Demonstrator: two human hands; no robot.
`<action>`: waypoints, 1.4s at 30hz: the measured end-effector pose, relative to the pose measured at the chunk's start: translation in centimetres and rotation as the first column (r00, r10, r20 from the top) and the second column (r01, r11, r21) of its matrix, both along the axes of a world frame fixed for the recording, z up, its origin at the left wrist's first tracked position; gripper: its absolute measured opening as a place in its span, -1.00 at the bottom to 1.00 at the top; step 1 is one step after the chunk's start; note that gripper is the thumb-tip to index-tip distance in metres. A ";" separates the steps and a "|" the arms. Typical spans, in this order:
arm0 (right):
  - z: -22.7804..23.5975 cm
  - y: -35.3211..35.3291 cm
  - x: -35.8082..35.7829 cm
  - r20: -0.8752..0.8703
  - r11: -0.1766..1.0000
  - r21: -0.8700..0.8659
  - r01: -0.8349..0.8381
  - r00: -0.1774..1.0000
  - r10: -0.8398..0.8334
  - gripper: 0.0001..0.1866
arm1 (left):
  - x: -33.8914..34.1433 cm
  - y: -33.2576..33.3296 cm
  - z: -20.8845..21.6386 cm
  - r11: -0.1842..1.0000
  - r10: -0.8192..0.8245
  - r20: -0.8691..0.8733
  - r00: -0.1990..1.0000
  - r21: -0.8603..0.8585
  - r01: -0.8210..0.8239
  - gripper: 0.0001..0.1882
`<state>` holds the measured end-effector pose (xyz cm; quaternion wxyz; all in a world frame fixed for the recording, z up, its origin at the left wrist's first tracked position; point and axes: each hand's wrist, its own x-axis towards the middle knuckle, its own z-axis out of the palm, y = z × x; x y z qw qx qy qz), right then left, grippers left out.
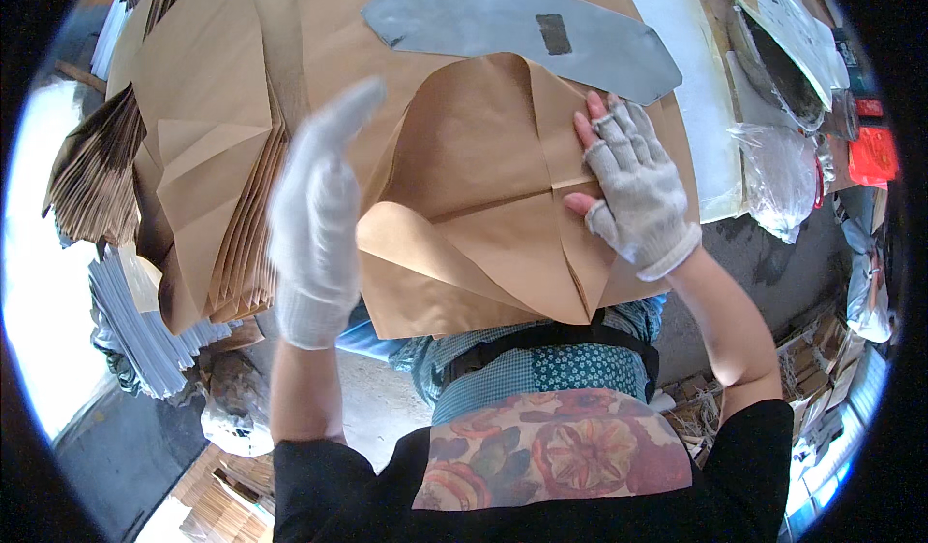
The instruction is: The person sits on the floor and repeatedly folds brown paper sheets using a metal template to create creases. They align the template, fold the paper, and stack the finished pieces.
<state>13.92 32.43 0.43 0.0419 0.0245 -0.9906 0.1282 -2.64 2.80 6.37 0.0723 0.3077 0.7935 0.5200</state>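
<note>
A sheet of brown kraft paper, partly folded with its flaps curling up, lies in front of me at the table's near edge. My right hand, in a white glove with bare fingertips, rests flat on the paper's right side, fingers stretched out. My left hand, in a white knit glove, is raised at the paper's left edge. It is seen edge-on and blurred by motion, with fingers extended and nothing visible in it. Beyond the folded paper lies a flat grey metal plate with pointed ends and a dark rectangular patch.
Folded brown paper pieces are stacked at the left, above a pile of white-grey sheets. To the right are a white sheet, a clear plastic bag and a red object. Bundled cardboard sits lower right.
</note>
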 end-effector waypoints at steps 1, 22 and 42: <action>0.1 0.4 -0.9 0.017 0.999 0.001 -0.054 0.998 0.054 -0.06 | 2.2 -0.7 -0.4 0.995 0.070 0.196 0.978 -0.080 -0.055 -0.09; -1.6 -5.4 0.2 -0.153 0.403 -0.533 -0.744 0.553 0.819 -0.66 | 4.3 -0.2 -7.9 0.759 -0.135 -0.419 0.898 -0.626 -0.178 -0.19; 0.6 9.0 -10.9 -0.040 0.797 -0.178 0.578 0.805 -0.592 -0.36 | 6.0 0.5 -6.8 0.840 -0.125 -0.429 0.895 -0.526 -0.135 -0.15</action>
